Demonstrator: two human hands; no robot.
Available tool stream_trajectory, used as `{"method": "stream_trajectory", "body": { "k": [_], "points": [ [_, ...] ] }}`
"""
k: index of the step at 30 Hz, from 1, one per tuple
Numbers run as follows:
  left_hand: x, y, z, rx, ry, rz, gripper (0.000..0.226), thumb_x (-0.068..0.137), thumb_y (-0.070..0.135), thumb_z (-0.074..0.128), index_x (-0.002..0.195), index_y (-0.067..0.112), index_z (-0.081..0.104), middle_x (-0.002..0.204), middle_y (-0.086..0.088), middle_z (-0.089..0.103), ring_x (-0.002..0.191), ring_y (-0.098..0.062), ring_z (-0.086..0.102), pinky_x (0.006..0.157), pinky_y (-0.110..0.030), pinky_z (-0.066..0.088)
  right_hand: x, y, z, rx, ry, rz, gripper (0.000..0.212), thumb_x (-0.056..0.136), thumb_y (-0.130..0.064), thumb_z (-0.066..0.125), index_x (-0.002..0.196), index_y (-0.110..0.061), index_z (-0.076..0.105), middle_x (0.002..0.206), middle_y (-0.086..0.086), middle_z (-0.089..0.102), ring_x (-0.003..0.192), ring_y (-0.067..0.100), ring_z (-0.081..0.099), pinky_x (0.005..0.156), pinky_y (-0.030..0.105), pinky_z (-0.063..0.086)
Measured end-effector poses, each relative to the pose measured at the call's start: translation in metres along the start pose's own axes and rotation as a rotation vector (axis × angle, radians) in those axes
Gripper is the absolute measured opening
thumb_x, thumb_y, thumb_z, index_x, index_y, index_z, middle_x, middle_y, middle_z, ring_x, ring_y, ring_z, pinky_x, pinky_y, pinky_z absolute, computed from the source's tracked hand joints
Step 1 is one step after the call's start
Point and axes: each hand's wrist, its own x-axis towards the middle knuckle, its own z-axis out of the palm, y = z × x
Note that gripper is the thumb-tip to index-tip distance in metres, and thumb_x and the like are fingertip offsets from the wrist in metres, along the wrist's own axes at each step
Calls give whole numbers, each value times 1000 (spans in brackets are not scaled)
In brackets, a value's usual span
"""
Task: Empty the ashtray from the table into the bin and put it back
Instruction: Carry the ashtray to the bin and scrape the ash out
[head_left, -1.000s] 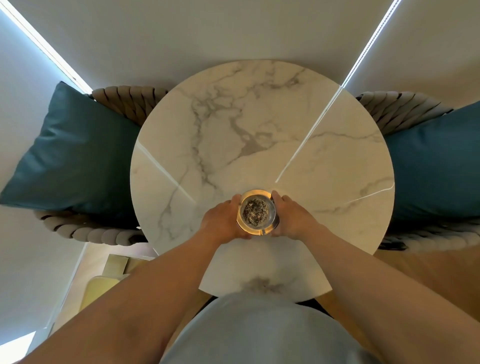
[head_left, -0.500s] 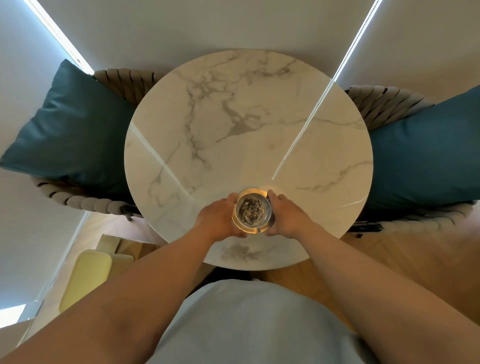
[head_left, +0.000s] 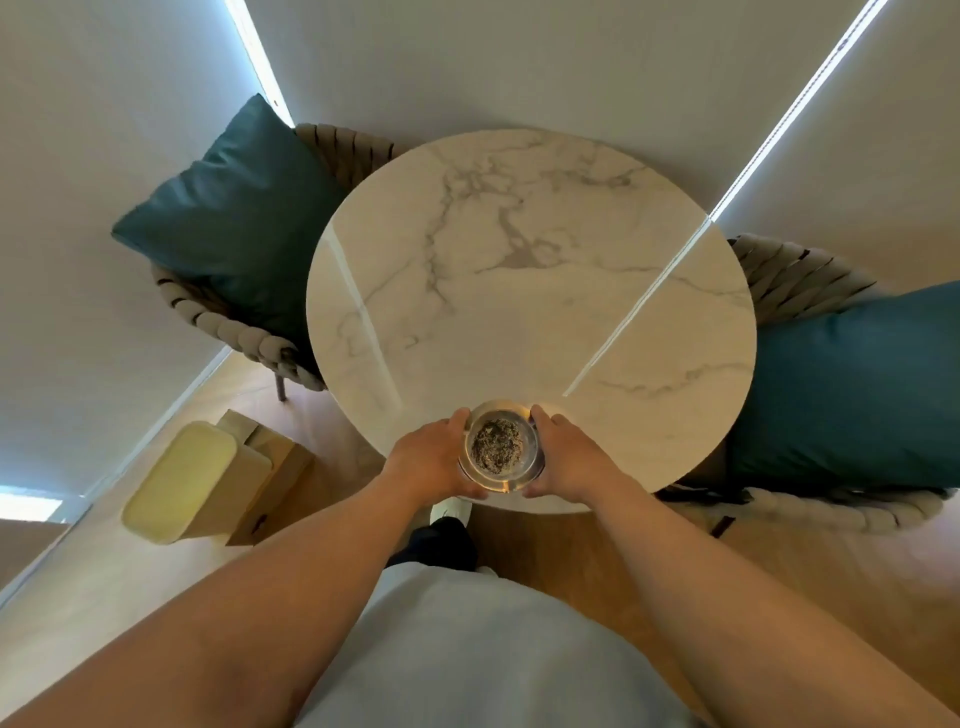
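A round glass ashtray (head_left: 500, 447) full of grey ash sits between both hands, over the near edge of the round white marble table (head_left: 530, 291). My left hand (head_left: 431, 460) clasps its left side and my right hand (head_left: 566, 460) clasps its right side. A pale yellow bin (head_left: 195, 483) with a closed lid stands on the floor at the lower left, beside a brown cardboard box (head_left: 270, 470).
Two woven chairs with teal cushions flank the table: one cushion at the left (head_left: 234, 218), the other at the right (head_left: 852, 384). Wooden floor lies under me, and my foot (head_left: 451, 512) shows below the table edge. White walls close in behind.
The ashtray, held in both hands, has come toward me to the table's near edge. The view has pulled back and turned, bringing the yellow bin and box fully into sight.
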Motion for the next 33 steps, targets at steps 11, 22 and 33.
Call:
{"method": "stream_trajectory", "body": {
  "k": [11, 22, 33],
  "points": [
    [-42, -50, -12, -104, 141, -133, 98, 50, 66, 77, 131, 32, 32, 114, 8, 64, 101, -17, 62, 84, -42, 55, 25, -62, 5, -100, -75, -176, 111, 57, -34, 93, 145, -19, 27, 126, 9, 52, 116, 29, 54, 96, 42, 48],
    [-97, -157, -24, -166, 279, -365, 102, 51, 66, 80, 134, 33, 30, 113, 9, 64, 102, -16, 61, 85, -38, 51, 86, -178, 51, -265, -186, -357, 122, 57, -35, 92, 152, -16, 17, 131, 10, 48, 122, 30, 50, 99, 40, 46],
    [-181, -309, -88, -282, 389, -558, 99, 49, 61, 83, 132, 33, 36, 117, 7, 65, 106, -18, 60, 86, -39, 50, 141, -365, 117, -377, -226, -592, 88, 63, -39, 88, 133, -26, 36, 125, 1, 55, 116, 22, 54, 95, 45, 50]
  ]
}}
